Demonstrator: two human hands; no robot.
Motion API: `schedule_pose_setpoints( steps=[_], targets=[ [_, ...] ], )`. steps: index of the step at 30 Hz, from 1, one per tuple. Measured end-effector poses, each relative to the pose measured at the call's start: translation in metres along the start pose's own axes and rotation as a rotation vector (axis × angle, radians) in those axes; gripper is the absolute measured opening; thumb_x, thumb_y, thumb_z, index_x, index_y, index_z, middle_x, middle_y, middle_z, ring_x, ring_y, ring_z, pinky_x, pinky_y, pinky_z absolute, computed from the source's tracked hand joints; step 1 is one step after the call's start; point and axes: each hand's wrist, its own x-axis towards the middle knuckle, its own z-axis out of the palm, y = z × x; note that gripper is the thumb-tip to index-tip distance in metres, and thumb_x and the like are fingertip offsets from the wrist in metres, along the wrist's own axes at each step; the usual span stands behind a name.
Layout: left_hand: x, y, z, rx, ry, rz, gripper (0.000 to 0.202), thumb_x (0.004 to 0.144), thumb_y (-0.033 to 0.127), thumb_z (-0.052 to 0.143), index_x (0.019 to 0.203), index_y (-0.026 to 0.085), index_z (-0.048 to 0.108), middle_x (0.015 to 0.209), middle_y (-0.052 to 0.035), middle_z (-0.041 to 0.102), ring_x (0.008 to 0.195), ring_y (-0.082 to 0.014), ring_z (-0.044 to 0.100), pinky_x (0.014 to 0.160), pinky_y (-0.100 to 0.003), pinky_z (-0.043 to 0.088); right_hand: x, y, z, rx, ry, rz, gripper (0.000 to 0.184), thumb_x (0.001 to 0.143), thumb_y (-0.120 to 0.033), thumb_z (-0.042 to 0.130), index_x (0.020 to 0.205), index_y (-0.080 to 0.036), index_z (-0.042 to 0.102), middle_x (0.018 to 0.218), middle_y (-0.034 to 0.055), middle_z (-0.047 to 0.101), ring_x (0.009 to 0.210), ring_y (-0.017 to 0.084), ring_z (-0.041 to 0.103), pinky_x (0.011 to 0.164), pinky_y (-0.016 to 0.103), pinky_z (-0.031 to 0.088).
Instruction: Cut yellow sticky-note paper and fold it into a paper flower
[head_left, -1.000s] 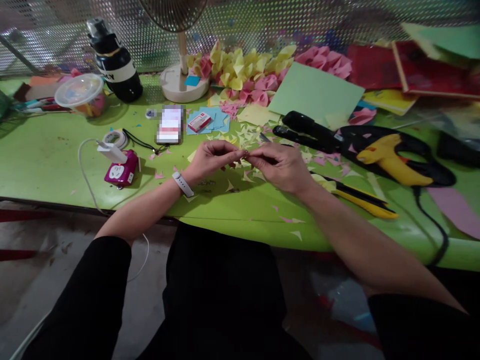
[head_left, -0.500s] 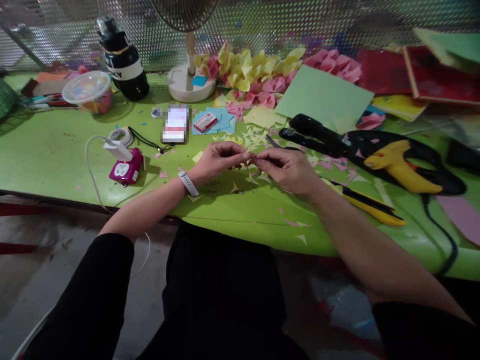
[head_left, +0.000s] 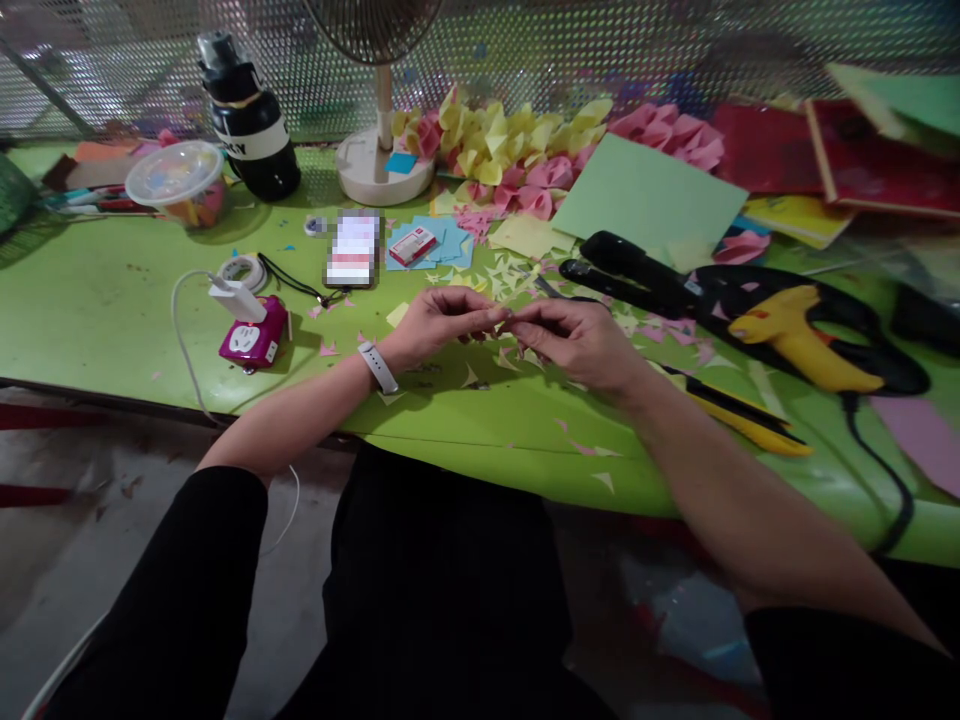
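Note:
My left hand point(head_left: 452, 322) and my right hand point(head_left: 576, 338) meet fingertip to fingertip just above the table, both closed in a pinch. Whatever lies between the fingers is too small and covered to name. Around and behind them, pale yellow paper scraps point(head_left: 504, 276) with pointed corners are scattered, with pink ones point(head_left: 679, 328) farther right. Scissors point(head_left: 556, 290) lie partly hidden behind my right hand. Beyond, yellow folded paper petals point(head_left: 491, 140) and pink ones point(head_left: 667, 138) are heaped at the back.
Right of my hands lie a black stapler point(head_left: 637, 275), a yellow glue gun point(head_left: 802, 335) and a yellow cutter point(head_left: 742, 410). A phone point(head_left: 354, 245), small red-and-white box point(head_left: 413, 245), purple socket adapter point(head_left: 255, 338), bottle point(head_left: 259, 140) and fan base point(head_left: 367, 172) stand left and behind on the green table point(head_left: 97, 300).
Both hands stay almost in place, with only slight shifts of the pinched fingertips. The whole view has moved very slightly.

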Motion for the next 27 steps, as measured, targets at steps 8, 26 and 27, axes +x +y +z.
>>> schedule_pose_setpoints(
  steps=[8, 26, 27],
  targets=[
    [-0.0012, 0.0017, 0.0024, 0.035, 0.087, 0.074, 0.044, 0.07, 0.055, 0.084, 0.07, 0.014, 0.068, 0.067, 0.0002, 0.064, 0.062, -0.0069, 0.057, 0.062, -0.023, 0.046, -0.0021, 0.0014, 0.0079, 0.099, 0.062, -0.011, 0.022, 0.081, -0.046, 0.08, 0.083, -0.024, 0.073, 0.065, -0.0006, 0.068, 0.046, 0.01, 0.053, 0.042, 0.026, 0.045],
    [-0.0011, 0.0008, 0.0014, 0.018, 0.063, 0.074, 0.043, 0.067, 0.053, 0.087, 0.077, 0.014, 0.073, 0.073, -0.0019, 0.069, 0.063, -0.0069, 0.059, 0.061, -0.023, 0.049, 0.0013, 0.0007, 0.0044, 0.241, -0.022, 0.087, 0.027, 0.08, -0.047, 0.081, 0.082, -0.022, 0.071, 0.066, 0.0008, 0.071, 0.041, 0.008, 0.052, 0.036, 0.024, 0.045],
    [-0.001, 0.0009, 0.0011, 0.019, 0.057, 0.074, 0.042, 0.068, 0.053, 0.087, 0.078, 0.014, 0.073, 0.073, -0.002, 0.07, 0.063, -0.007, 0.059, 0.062, -0.022, 0.049, 0.0015, 0.0004, 0.0035, 0.241, -0.024, 0.082, 0.027, 0.08, -0.047, 0.081, 0.082, -0.022, 0.071, 0.065, 0.0002, 0.07, 0.04, 0.008, 0.051, 0.035, 0.023, 0.043]
  ],
)
